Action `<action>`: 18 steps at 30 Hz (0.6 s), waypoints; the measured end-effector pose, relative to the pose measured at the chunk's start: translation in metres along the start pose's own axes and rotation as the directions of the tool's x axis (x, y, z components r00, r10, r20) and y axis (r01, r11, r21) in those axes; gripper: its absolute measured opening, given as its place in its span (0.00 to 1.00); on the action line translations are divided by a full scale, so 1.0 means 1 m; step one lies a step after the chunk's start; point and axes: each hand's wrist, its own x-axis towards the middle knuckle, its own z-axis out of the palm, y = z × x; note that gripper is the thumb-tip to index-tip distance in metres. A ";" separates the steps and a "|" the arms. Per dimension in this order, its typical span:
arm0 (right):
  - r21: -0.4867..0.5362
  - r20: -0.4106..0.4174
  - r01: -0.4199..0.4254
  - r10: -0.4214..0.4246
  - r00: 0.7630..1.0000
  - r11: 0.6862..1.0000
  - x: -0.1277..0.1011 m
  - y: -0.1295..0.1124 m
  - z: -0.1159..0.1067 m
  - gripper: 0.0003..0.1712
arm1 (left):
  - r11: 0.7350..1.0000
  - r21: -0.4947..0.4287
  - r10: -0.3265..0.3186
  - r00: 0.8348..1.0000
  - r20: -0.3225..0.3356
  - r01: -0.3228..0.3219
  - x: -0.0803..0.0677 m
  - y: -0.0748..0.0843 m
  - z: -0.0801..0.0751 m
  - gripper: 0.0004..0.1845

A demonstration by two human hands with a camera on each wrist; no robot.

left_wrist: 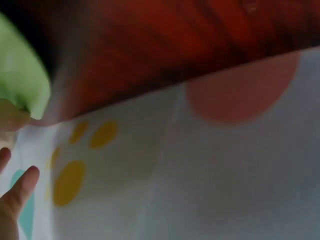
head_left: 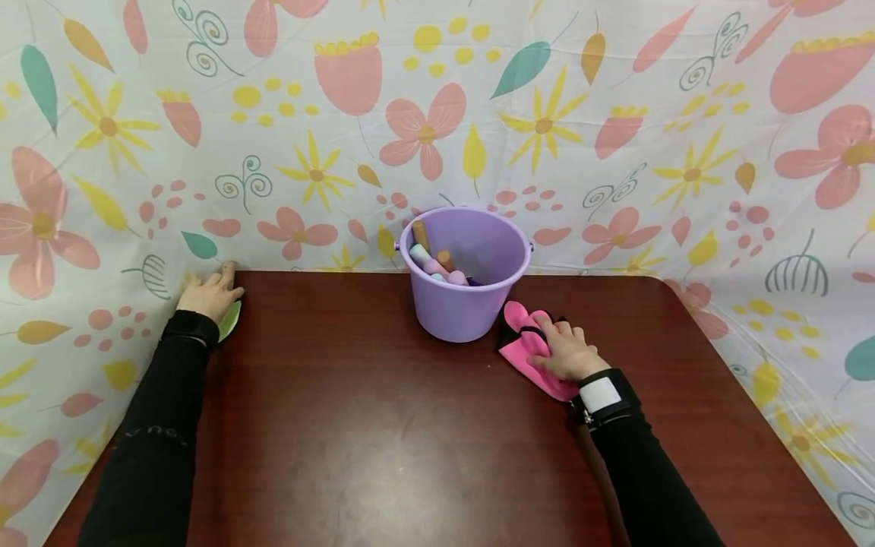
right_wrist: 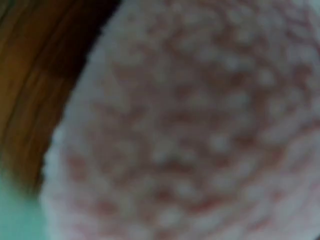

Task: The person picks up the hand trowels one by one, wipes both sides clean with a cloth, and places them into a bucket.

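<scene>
A pink plush piece [head_left: 526,346], fuzzy and soft with rounded lobes and a dark band across it, is seen lying flat on the dark red-brown table [head_left: 383,425], just beside the foot of the purple bucket [head_left: 465,273] on its right side. The right hand [head_left: 566,352] is laid on top of it, fingers loosely bent over the fabric; whether the cloth is actually pinched or only pressed cannot be told, since the right wrist view is filled with blurred pink fleece. The piece is judged to be light, limp and non-fragile, with a nap that should give good friction; it is likely to fold and droop when lifted, so it is best gathered by a bunch of fabric near its middle or by the dark band rather than by 1 lobe. At the table's far left corner a light green flat piece [head_left: 231,320] is partly covered by the left hand [head_left: 208,295], whose fingers lie fairly straight against the table edge and the floral cloth backdrop [head_left: 615,137]; it looks thin and light, and no curl around it is shown. Several pastel and tan cylindrical pieces [head_left: 437,262] are seen standing inside the bucket.
</scene>
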 end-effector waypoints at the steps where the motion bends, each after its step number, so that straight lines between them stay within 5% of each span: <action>1: -0.002 -0.002 0.002 -0.002 1.000 1.000 0.000 0.000 0.000 0.46 | 1.000 0.006 0.008 1.000 0.004 -0.008 -0.002 -0.002 0.001 0.08; 6: -0.003 -0.017 0.007 -0.007 1.000 1.000 0.001 0.000 0.000 0.47 | 1.000 0.008 0.017 1.000 0.009 -0.017 -0.003 -0.008 -0.001 0.03; 18: 0.020 -0.143 0.083 -0.080 0.987 0.996 -0.004 0.006 0.007 0.43 | 0.995 0.053 0.074 0.987 0.144 -0.082 -0.008 -0.010 -0.003 0.05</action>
